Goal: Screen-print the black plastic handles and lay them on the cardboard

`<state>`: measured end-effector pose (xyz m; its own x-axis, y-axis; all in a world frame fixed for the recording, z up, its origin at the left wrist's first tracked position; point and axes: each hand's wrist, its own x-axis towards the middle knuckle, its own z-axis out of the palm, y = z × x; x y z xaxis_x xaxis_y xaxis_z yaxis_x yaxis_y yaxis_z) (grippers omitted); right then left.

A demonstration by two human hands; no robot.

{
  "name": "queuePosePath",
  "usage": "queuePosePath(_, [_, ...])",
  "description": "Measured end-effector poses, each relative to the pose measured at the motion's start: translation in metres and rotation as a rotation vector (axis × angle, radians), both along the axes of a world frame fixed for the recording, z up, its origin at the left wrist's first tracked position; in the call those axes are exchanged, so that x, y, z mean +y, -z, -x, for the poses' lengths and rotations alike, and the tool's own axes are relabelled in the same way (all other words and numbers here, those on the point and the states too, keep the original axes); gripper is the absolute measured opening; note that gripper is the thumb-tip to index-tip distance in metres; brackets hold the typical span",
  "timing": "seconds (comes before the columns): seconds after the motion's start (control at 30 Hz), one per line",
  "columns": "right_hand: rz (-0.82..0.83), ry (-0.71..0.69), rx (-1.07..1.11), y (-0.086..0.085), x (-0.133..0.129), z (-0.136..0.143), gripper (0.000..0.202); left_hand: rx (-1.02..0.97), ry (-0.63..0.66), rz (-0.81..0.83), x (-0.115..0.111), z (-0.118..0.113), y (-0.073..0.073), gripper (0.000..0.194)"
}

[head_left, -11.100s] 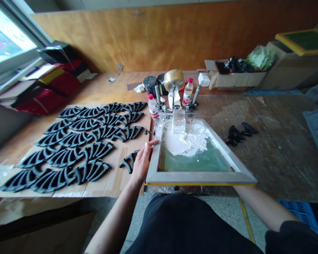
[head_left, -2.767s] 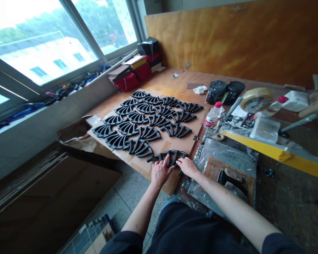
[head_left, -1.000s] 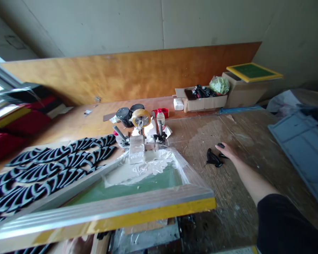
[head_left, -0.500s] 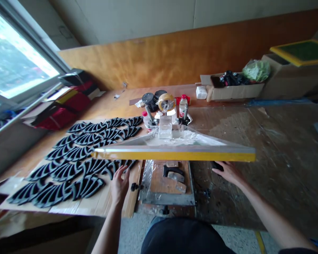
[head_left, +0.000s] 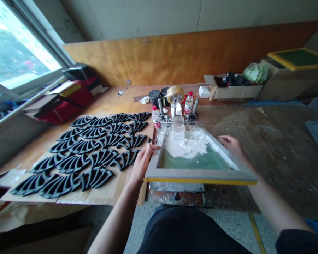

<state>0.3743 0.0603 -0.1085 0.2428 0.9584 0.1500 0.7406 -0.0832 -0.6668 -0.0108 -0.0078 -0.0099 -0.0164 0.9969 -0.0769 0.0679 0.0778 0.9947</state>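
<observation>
Fingers of the left hand (head_left: 143, 161): close together, tips at the left rail of the screen frame (head_left: 201, 174); their underside is hidden, so whether they clamp the rail cannot be told. Fingers of the right hand (head_left: 232, 144): curled, beside the frame's right rail; contact and closure unclear. Screen frame: one, grey with a yellow front edge, between the hands and above a metal base plate (head_left: 169, 186); inside it, green mesh (head_left: 193, 163) with white paste (head_left: 175, 146) spread thickly over the far part. Block, pale and wrapped: one, at the frame's far end (head_left: 178, 128). Tape roll (head_left: 175, 94): one, upright behind the block. Bottles, red-capped: two, the left bottle (head_left: 155, 118) and the right bottle (head_left: 189, 104), either side of the roll. Tub, black (head_left: 154, 96): behind the left bottle, a second dark container just beside it. Curved parts, black, ribbed (head_left: 91, 144): many, laid in fanned rows on a cardboard sheet (head_left: 127, 183), left of the frame. Open carton (head_left: 235, 92): one, far right, holding dark items and a green bundle (head_left: 255, 73). Second screen, green with yellow border (head_left: 299, 58): one, resting on a box (head_left: 278, 83) beside the carton.
</observation>
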Motion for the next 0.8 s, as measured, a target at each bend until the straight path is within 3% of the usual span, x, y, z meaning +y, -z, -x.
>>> queuePosePath(0.07, [-0.082, -0.065, 0.043, -0.014, 0.005, 0.011, 0.041, 0.072, 0.055, 0.116, -0.017, 0.008, 0.037, 0.054])
queuePosePath(0.17, [-0.25, -0.303, -0.035, -0.035, 0.012, 0.065, 0.048, 0.16, 0.076, 0.189, -0.03, 0.01, 0.093, 0.065])
queuePosePath(0.23, [-0.298, -0.425, -0.207, -0.045, 0.018, 0.108, 0.063, 0.249, 0.072, 0.196, -0.03, 0.008, 0.119, 0.069])
queuePosePath(0.3, [-0.269, -0.491, -0.358, -0.048, 0.022, 0.142, 0.064, 0.322, 0.076, 0.201, -0.028, 0.006, 0.134, 0.067])
queuePosePath(0.4, [-0.125, -0.591, -0.482, -0.041, 0.021, 0.168, 0.035, 0.365, 0.083, 0.211, -0.024, 0.007, 0.143, 0.065])
queuePosePath(0.5, [-0.06, -0.678, -0.55, -0.026, 0.004, 0.172, 0.006, 0.375, 0.08, 0.211, -0.024, 0.01, 0.144, 0.063])
queuePosePath(0.63, [-0.178, -0.916, -0.596, -0.013, -0.034, 0.16, 0.014, 0.382, 0.064, 0.196, -0.026, 0.01, 0.146, 0.063])
queuePosePath(0.8, [-0.223, -1.191, -0.578, -0.023, -0.046, 0.136, 0.015, 0.364, 0.048, 0.206, -0.027, 0.008, 0.143, 0.063])
